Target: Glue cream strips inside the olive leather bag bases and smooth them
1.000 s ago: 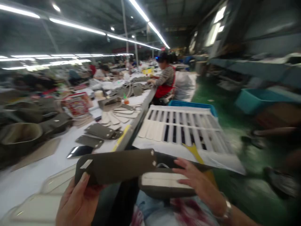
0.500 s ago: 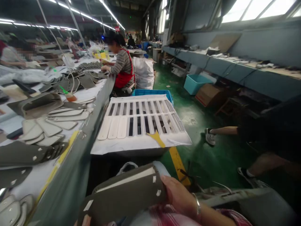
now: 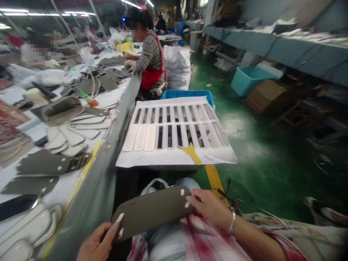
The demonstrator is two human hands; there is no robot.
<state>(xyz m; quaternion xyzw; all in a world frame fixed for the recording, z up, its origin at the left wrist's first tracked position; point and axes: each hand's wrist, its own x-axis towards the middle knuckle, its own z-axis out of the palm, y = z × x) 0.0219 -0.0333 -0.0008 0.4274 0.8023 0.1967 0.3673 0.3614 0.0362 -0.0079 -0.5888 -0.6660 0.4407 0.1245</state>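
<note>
Gripping one dark olive panel between them: a pair of bare hands. Left hand: closed narrowly on the panel's left end, thumb laid across its face, other fingers partly hidden. Right hand: pinching the opposite end, fingertips beside two white tabs; silver bangle at the wrist. Panel: long, round-cornered, right end higher in my view, held above the lap and a plaid shirt.

Directly ahead: one white slotted rack. Upon it, three cream strips, side by side at near left; one yellow forked piece on the front border. Behind it, a blue crate.

To the left: work table, yellow tape along its edge. On it, near to far: rounded cream pieces, overlapping; a single dark panel; a fanned stack of dark panels; more cream pieces, spread out; a bottle with green nozzle.

Farther off: a co-worker, striped top, red apron, at the table; white sacks behind.

To the right: turquoise tub and cardboard box, adjoining, on green floor; long bench beyond.
</note>
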